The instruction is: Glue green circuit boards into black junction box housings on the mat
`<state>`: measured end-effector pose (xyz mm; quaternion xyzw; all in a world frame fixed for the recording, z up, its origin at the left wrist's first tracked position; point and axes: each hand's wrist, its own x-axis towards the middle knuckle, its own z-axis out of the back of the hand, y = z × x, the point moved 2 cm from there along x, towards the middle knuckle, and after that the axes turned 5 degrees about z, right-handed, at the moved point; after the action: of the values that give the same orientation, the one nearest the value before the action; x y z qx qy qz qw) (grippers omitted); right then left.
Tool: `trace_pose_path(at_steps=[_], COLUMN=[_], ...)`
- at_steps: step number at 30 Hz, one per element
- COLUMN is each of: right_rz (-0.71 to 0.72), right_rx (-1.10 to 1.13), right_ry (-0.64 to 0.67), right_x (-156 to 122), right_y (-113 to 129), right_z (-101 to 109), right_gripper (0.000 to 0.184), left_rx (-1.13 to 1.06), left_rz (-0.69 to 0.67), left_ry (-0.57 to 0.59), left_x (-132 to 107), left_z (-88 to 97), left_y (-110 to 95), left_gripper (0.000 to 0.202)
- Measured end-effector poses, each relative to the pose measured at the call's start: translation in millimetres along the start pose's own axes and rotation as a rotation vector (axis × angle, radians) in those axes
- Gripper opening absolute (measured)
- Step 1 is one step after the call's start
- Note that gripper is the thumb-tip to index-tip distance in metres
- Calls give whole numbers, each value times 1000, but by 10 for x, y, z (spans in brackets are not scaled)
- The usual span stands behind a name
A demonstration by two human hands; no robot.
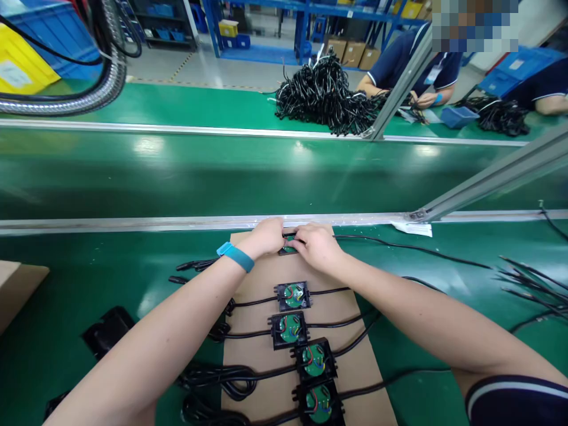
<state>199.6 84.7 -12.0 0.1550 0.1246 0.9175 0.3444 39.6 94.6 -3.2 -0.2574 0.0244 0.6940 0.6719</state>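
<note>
At the far end of a brown cardboard sheet [261,275], both my hands are closed around a small black housing with a green circuit board [289,248]. My left hand [267,235], with a teal band on its wrist, grips it from the left, fingers curled. From the right, my right hand [318,244] bends over the board, thumb and fingers pinched together; what lies between those fingertips is hidden. Nearer to me, several open black housings lie in a column, such as one housing [293,296], with round green boards, coloured wires and a black cable on each side.
Coiled black cables [217,378] lie left of the cardboard, loose cable ends [532,290] at right. A metal rail [177,223] and slanted post [492,171] stand beyond. Across the line are a cable heap [326,94] and a person [408,65]. A cable hose [89,103] hangs upper left.
</note>
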Motion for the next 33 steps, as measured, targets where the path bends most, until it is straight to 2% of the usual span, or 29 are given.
trace_pose_path(at_steps=[4,8,12,16,18,21,24,28,30,33], right_rz=[-187,-297,-353,-320,-259,-169,-128,-132,-156,-214], right_rx=[92,67,-8,47,96,117,100,88,75,63], right_ry=[-50,40,136,112,81,57,85,110,126,130], right_x=[53,121,144,87,51,10,-7,-7,-12,-31], right_y=[48,97,136,150,143,116,90,105,133,179], right_z=[-58,-25,10,-5,-34,-92,-141,-134,-99,-25], right_gripper=[10,13,12,17,22,26,25,23,22,22], left_rx=[-10,-46,-220,-306,-297,-306,-311,-252,-268,-489], left_rz=[-5,-18,-58,-96,-113,-130,-117,-167,-145,-52], left_ry=[13,35,28,-31,-2,45,-42,-155,-125,90], left_x=[11,81,41,-218,-362,-514,-609,-720,-734,-679], left_z=[-18,-64,-58,63,98,73,-1,-89,-120,-171], left_y=[14,64,132,243,308,370,344,191,144,157], left_gripper=[21,24,29,33,26,24,22,26,28,29])
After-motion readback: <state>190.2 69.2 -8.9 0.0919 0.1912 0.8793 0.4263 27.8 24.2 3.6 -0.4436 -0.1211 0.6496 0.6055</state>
